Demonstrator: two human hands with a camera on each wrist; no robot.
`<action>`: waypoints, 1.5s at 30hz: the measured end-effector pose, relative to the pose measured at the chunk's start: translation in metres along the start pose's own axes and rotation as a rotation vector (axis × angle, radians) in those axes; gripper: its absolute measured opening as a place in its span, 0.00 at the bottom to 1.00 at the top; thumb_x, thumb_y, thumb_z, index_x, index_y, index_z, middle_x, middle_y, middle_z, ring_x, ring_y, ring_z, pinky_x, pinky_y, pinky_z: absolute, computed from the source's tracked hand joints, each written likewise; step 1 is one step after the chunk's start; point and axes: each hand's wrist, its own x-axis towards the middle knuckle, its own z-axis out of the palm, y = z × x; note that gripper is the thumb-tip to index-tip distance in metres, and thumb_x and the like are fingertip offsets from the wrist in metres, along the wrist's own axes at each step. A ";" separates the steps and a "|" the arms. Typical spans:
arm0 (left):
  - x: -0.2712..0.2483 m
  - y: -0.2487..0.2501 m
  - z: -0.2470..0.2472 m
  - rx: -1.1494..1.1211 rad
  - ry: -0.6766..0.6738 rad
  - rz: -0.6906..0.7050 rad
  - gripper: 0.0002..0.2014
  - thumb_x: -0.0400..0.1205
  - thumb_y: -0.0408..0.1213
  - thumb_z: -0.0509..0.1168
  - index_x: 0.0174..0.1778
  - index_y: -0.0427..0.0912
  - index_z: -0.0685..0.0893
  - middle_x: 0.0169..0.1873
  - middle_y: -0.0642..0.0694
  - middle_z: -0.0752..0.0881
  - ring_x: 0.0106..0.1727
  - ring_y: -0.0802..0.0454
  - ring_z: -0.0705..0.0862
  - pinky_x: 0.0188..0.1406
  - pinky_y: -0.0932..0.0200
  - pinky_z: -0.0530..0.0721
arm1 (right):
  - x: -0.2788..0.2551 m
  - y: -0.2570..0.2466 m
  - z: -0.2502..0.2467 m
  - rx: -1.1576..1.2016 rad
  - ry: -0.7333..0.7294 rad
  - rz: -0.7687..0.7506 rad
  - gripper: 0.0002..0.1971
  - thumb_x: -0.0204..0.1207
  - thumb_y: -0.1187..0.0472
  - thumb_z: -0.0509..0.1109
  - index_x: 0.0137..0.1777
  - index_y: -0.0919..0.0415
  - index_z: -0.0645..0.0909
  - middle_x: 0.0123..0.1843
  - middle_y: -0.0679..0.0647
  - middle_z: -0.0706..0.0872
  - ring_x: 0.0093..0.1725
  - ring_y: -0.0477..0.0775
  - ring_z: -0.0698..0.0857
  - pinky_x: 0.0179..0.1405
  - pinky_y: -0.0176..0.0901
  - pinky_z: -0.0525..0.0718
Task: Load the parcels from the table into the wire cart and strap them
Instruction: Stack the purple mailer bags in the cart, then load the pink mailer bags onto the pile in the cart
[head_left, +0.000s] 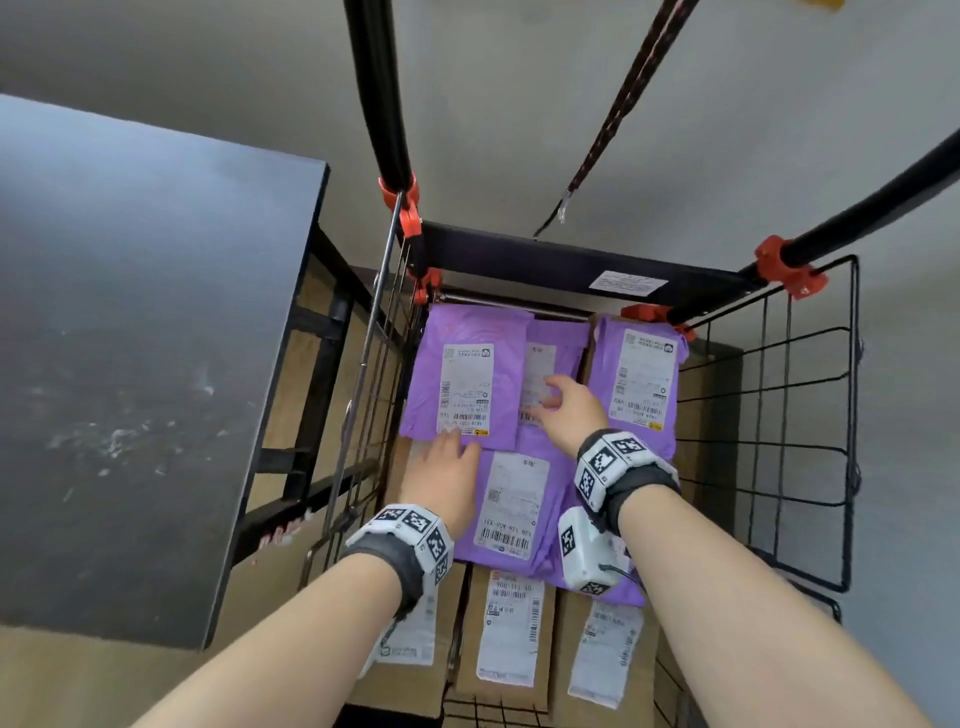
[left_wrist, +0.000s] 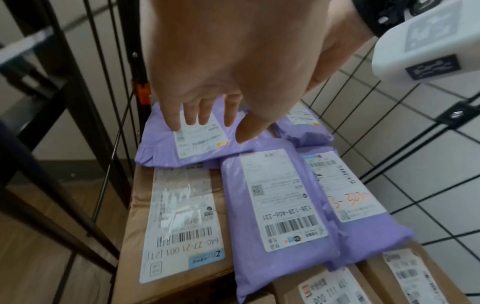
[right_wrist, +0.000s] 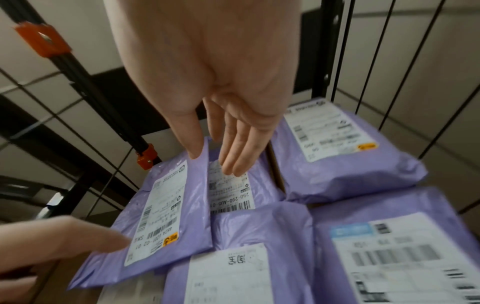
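Note:
Several purple mailer parcels lie on top of brown cardboard boxes (head_left: 509, 639) inside the black wire cart (head_left: 800, 415). My left hand (head_left: 447, 452) is open, its straight fingers at the near edge of the far-left purple parcel (head_left: 467, 374); in the left wrist view the fingertips (left_wrist: 176, 123) reach over that parcel's label (left_wrist: 200, 139). My right hand (head_left: 550, 400) is open too, fingers (right_wrist: 233, 162) extended over the label of the middle purple parcel (right_wrist: 228, 195), the thumb at the edge of the far-left parcel (right_wrist: 161, 216). Neither hand holds anything.
A red-and-black elastic cord (head_left: 613, 114) hangs from above behind the cart, its hook end loose. A dark table (head_left: 130, 338) stands to the left of the cart. Black handle tubes with orange clamps (head_left: 405, 202) rise from the cart's far corners. Another purple parcel (head_left: 639, 384) lies at the far right.

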 end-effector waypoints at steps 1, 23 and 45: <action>-0.008 0.003 -0.006 -0.004 0.007 0.015 0.23 0.77 0.33 0.60 0.70 0.43 0.69 0.69 0.42 0.71 0.70 0.42 0.71 0.64 0.47 0.75 | -0.014 -0.002 -0.005 -0.037 -0.001 -0.015 0.25 0.78 0.63 0.67 0.76 0.57 0.71 0.60 0.61 0.85 0.59 0.64 0.83 0.59 0.53 0.82; -0.354 -0.068 -0.086 -0.019 0.336 0.049 0.16 0.84 0.38 0.53 0.66 0.45 0.77 0.62 0.42 0.80 0.65 0.41 0.78 0.62 0.46 0.79 | -0.396 -0.045 0.104 -0.302 0.218 -0.357 0.19 0.81 0.58 0.59 0.72 0.53 0.71 0.67 0.58 0.81 0.66 0.62 0.79 0.64 0.53 0.78; -0.447 -0.431 -0.181 -0.236 0.445 -0.289 0.16 0.81 0.37 0.57 0.64 0.43 0.79 0.63 0.41 0.82 0.64 0.43 0.81 0.64 0.52 0.79 | -0.407 -0.336 0.339 -0.474 0.088 -0.543 0.20 0.82 0.56 0.60 0.73 0.54 0.71 0.69 0.57 0.79 0.69 0.59 0.78 0.68 0.52 0.77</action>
